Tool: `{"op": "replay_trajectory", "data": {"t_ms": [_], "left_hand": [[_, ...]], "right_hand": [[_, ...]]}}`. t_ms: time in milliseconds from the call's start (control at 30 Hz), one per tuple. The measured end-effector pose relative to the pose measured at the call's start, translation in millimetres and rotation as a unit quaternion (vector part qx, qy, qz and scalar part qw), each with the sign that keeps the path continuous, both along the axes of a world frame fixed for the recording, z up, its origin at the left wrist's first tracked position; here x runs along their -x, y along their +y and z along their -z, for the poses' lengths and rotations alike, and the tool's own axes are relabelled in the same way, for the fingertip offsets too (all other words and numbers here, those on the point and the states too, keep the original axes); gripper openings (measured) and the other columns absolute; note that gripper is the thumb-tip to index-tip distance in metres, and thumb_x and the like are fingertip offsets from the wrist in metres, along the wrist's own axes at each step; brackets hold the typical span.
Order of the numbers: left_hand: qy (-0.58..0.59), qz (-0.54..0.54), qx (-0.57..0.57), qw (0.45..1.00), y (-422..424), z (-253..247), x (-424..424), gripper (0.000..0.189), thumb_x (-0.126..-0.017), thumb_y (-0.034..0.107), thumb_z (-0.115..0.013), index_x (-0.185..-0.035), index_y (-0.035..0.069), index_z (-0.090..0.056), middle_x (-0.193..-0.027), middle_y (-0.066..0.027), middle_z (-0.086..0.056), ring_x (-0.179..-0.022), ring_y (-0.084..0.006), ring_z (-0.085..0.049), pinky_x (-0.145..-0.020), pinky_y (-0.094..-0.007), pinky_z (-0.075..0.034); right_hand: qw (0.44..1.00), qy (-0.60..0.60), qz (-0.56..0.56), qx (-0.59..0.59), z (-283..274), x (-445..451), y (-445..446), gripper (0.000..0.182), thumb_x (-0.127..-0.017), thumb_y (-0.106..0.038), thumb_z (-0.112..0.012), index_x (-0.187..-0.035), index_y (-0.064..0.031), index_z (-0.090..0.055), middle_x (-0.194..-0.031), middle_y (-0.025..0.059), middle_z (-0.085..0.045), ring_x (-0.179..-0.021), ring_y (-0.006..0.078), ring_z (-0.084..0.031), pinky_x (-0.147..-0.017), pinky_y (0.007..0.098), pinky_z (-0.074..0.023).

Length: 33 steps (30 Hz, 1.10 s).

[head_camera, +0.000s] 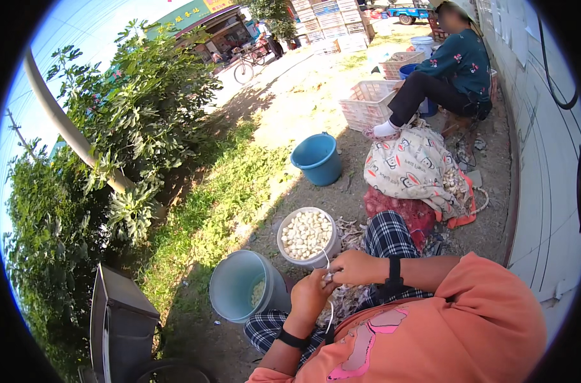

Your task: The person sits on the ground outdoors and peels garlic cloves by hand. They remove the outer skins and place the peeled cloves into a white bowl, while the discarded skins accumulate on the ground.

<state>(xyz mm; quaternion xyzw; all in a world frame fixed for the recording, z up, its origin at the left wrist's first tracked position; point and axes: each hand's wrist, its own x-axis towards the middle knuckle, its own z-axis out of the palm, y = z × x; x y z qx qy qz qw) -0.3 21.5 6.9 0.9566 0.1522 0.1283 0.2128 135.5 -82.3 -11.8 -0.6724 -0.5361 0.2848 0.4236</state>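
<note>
My left hand (307, 298) and my right hand (358, 268) meet over my lap, fingertips together. Pinched between them is a small pale piece of garlic (328, 277), mostly hidden by the fingers. A thin white cord or tube (331, 313) passes by my hands, showing above and below them. Just beyond, a white bucket (337, 245) is filled nearly to the rim with peeled garlic cloves (307, 234). Left of it, a larger pale bucket (277, 287) tilts towards me, with some cloves (258, 292) low inside. Papery garlic skins (350, 239) litter the ground around my legs.
A blue bucket (325, 172) stands farther out. To the right, a printed cloth (405, 163) covers part of a red mesh sack (396, 210). Another person (455, 72) sits beside plastic crates (364, 112). A wall (539, 158) runs along the right; a metal box (127, 330) stands lower left.
</note>
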Motion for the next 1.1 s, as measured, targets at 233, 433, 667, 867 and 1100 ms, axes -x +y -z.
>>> {"op": "replay_trajectory", "data": {"t_ms": [233,433,667,867,1100], "left_hand": [[-0.108,-0.062,0.547,0.828,3.8,17.9,9.3,0.021,-0.075,0.006,-0.061,-0.093,-0.003,-0.055,-0.081,-0.0071,-0.059,-0.07,-0.0131,-0.057,-0.064,-0.0238,-0.047],[-0.117,-0.064,0.502,0.854,4.1,20.7,9.2,0.033,-0.073,0.007,-0.061,-0.102,-0.003,-0.051,-0.08,-0.0064,-0.06,-0.069,-0.0116,-0.057,-0.062,-0.0227,-0.046],[0.02,-0.085,0.188,0.978,-1.7,4.6,6.5,0.056,-0.065,0.02,-0.066,-0.113,-0.003,-0.047,-0.076,-0.0129,-0.061,-0.067,-0.0155,-0.06,-0.062,-0.0281,-0.046],[-0.019,-0.057,0.173,0.983,-4.9,-1.3,4.3,0.052,-0.066,0.021,-0.064,-0.112,0.0,-0.049,-0.078,-0.017,-0.061,-0.066,-0.0231,-0.06,-0.062,-0.031,-0.046],[0.081,-0.054,0.148,0.984,-9.6,-12.8,-7.3,0.052,-0.067,0.022,-0.064,-0.112,0.0,-0.049,-0.074,-0.0188,-0.06,-0.067,-0.0273,-0.06,-0.06,-0.0331,-0.045]], "right_hand": [[0.992,0.113,-0.033,0.045,11.5,-7.0,-10.1,0.023,-0.07,-0.016,-0.054,-0.087,-0.0046,-0.063,-0.065,0.0074,-0.059,-0.059,0.0122,-0.054,-0.055,0.0276,-0.042],[0.997,0.077,-0.001,0.021,10.6,-5.9,-13.5,0.022,-0.075,-0.022,-0.055,-0.087,-0.0054,-0.062,-0.065,0.0076,-0.059,-0.06,0.014,-0.055,-0.056,0.029,-0.043],[1.0,-0.008,0.002,-0.024,-9.2,9.2,-12.1,0.027,-0.075,-0.03,-0.057,-0.082,-0.0039,-0.061,-0.071,0.0145,-0.059,-0.067,0.0258,-0.058,-0.062,0.0344,-0.0437],[0.998,-0.03,0.005,-0.062,22.1,1.0,-6.7,0.027,-0.073,-0.029,-0.057,-0.081,-0.0028,-0.061,-0.071,0.0147,-0.06,-0.065,0.0279,-0.058,-0.06,0.0362,-0.044],[0.997,0.054,0.011,-0.051,15.2,2.9,-6.9,0.027,-0.073,-0.028,-0.057,-0.077,-0.0012,-0.061,-0.066,0.014,-0.059,-0.061,0.0224,-0.058,-0.057,0.0332,-0.0442]]}}
